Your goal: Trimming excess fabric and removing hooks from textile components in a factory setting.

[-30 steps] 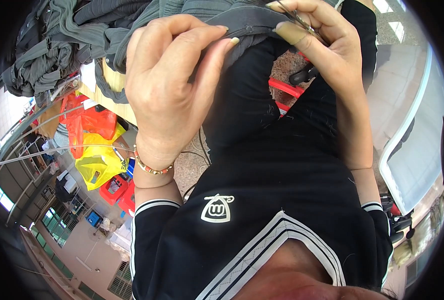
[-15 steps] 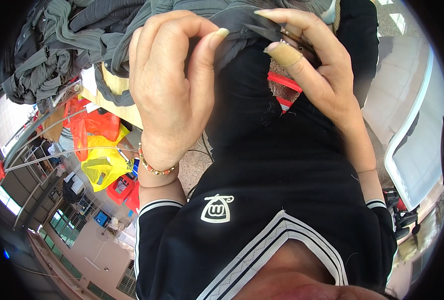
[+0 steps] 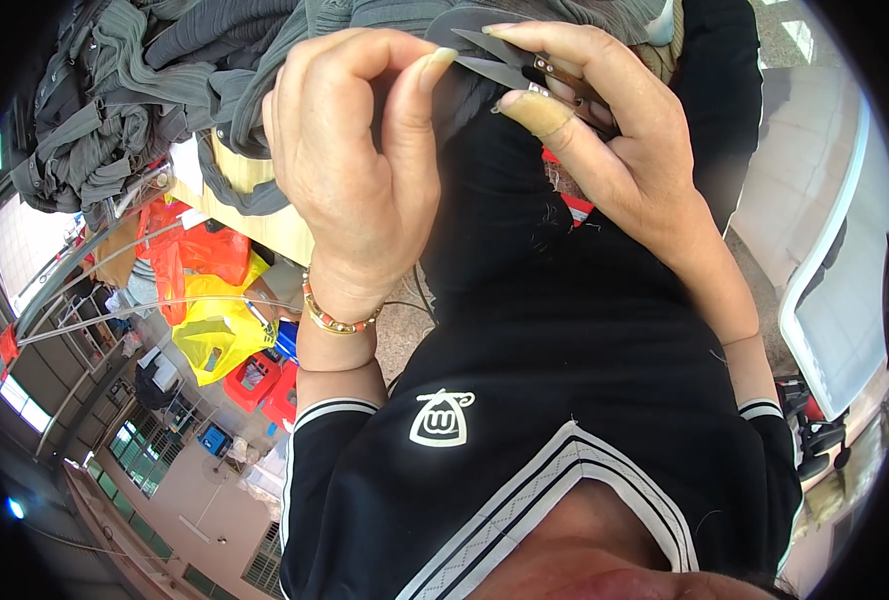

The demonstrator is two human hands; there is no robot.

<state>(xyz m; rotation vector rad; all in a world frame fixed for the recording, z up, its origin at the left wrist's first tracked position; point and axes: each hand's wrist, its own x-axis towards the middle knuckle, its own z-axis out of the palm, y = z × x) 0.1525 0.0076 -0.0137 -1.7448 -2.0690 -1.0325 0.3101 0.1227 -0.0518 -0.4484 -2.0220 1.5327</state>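
The thumb and forefinger of my left hand [image 3: 357, 165] are pinched together; whatever lies between them is too small or hidden to make out. My right hand [image 3: 640, 130] holds a pair of thread snips [image 3: 502, 73]. Their two pointed blades are spread and point left, the lower tip right beside my left fingertips. A tan wrap [image 3: 538, 114] covers my right thumb's end. Beyond both hands lies dark grey ribbed fabric [image 3: 250, 62], bunched in a heap that runs off to the far left.
A pale wooden tabletop [image 3: 255, 175] shows under the fabric. On the left are a red plastic bag [image 3: 205, 250], a yellow bag [image 3: 210, 335] and red plastic crates [image 3: 253, 380]. A white-edged panel [image 3: 835, 270] stands to the right. My lap is covered by black clothing.
My right hand has moved left, bringing the snips to my left fingertips. The blades are wider apart. My left hand keeps its pinch and sits slightly further right.
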